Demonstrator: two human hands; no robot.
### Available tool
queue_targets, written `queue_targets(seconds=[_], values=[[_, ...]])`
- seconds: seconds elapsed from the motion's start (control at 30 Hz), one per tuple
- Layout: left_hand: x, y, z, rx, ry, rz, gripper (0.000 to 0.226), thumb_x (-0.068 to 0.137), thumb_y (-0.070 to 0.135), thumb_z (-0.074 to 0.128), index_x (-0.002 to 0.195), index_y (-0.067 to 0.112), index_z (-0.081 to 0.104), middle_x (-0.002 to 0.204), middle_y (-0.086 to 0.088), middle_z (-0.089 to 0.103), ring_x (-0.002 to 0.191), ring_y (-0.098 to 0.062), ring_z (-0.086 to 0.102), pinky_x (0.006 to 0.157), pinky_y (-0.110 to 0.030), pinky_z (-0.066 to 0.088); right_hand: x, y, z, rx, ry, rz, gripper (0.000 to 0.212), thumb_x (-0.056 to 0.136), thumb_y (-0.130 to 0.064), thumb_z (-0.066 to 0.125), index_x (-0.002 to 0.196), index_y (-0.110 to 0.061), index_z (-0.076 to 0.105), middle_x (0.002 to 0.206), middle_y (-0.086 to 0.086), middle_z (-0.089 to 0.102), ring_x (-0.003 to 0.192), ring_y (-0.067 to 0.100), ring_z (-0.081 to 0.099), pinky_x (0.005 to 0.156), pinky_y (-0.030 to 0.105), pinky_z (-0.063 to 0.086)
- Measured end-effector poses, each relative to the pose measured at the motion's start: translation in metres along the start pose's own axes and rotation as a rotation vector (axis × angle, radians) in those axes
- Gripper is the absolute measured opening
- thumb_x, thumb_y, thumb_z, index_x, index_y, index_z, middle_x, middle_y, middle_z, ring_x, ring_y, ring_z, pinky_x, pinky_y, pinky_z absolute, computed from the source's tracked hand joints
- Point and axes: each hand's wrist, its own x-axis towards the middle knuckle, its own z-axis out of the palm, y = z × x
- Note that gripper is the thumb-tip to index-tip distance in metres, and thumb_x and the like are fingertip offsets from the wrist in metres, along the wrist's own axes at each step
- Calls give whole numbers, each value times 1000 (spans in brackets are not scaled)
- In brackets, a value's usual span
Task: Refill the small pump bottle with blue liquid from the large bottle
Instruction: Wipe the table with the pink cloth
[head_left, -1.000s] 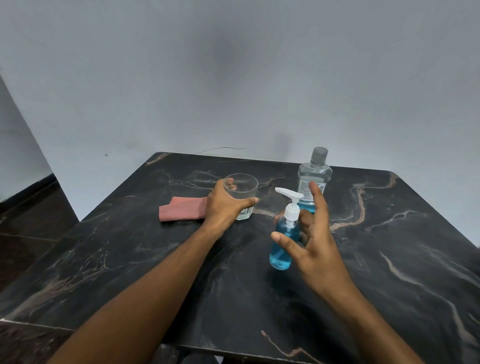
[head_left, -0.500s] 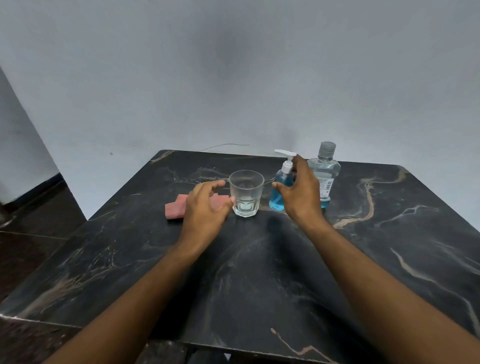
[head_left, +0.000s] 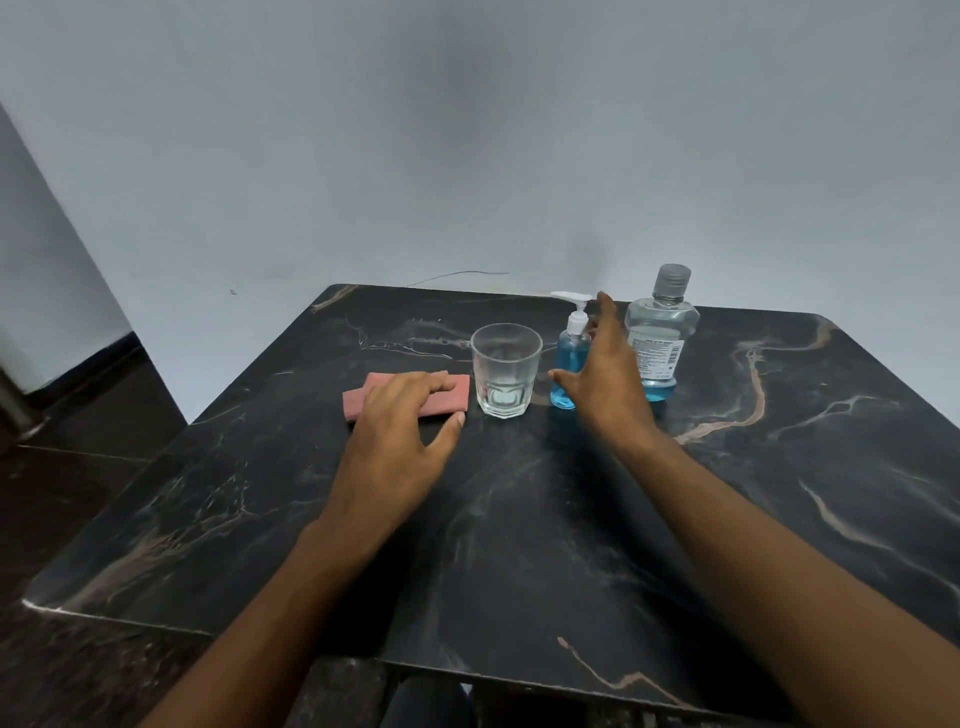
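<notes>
Dark marble table (head_left: 519, 519): small pump bottle (head_left: 570, 374) at one o'clock, large bottle (head_left: 660, 338) just right, glass (head_left: 505, 370), pink cloth (head_left: 405, 397). Right hand (head_left: 602, 379) splayed, empty, beside pump; left hand (head_left: 400, 436) loose, empty. Step: apparently finishing, or unstarted; next, withdraw

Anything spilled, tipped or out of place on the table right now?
Nothing stands out. The pump bottle, large bottle and glass all stand upright on the table, both bottles capped, no puddle visible; the pink cloth lies flat.

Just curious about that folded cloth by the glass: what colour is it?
The cloth is a dusty pink, seen in the head view.
</notes>
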Motion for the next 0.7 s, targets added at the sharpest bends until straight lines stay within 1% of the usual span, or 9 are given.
queue_targets(seconds=[0.1,0.17,0.2,0.23,0.3,0.4,0.5,0.57,0.7], values=[[-13,-4,-15,-22,-64,-75,42,91,28,75,131,27,65,123,20,61,114,-4,57,101,-25,44,-22,-13,-8,-61,226,-182,77,81,6,67,146,-11,29,142,9,43,129,20,44,107,38,45],[-26,-9,-26,-60,-65,-134,42,90,24,77,131,24,67,120,18,65,107,-1,61,99,-20,47,-41,-26,-9,-49,396,-367,57,78,11,58,130,-6,44,127,12,49,118,21,49,98,33,48],[-33,-11,-30,-80,-51,-170,42,89,22,78,130,23,68,118,17,67,104,3,61,97,-14,46,-50,-34,-5,-45,387,-445,49,78,10,56,124,-5,48,122,12,52,114,21,52,95,31,49],[-40,-13,-34,-100,-33,-205,41,89,20,78,129,24,68,117,15,68,104,7,61,93,-6,43,-56,-42,0,-56,296,-518,43,80,8,56,121,-5,52,119,11,56,111,22,55,93,32,51],[-52,-13,-36,-126,-12,-255,42,89,19,78,129,25,68,118,15,69,104,11,61,91,-1,40,-61,-55,21,-136,-60,-614,37,85,-1,56,121,-8,58,121,9,59,113,23,56,94,39,52],[-65,-6,-36,-94,-3,-246,40,89,18,77,128,24,68,122,15,66,114,-2,60,104,-20,45,-49,-69,65,-278,-495,-566,53,87,-14,57,140,-11,49,143,6,47,134,22,44,110,41,42],[-79,4,-34,52,-16,-128,43,85,15,80,127,16,69,131,0,67,125,-21,59,112,-39,42,-28,-69,107,-382,-638,-449,73,96,-31,57,156,-9,22,163,12,21,152,28,16,122,39,19],[-91,7,-33,90,-8,-81,46,83,14,82,127,13,69,131,-4,67,124,-24,60,111,-41,43,-13,-64,126,-457,-676,-409,76,101,-40,47,159,-8,10,166,14,9,154,28,5,124,41,10],[-101,3,-37,51,26,-96,47,84,11,81,128,13,68,130,-3,67,124,-23,60,112,-26,37,-4,-61,136,-541,-762,-499,54,108,-35,32,157,-13,24,165,11,18,153,30,12,124,46,9]])
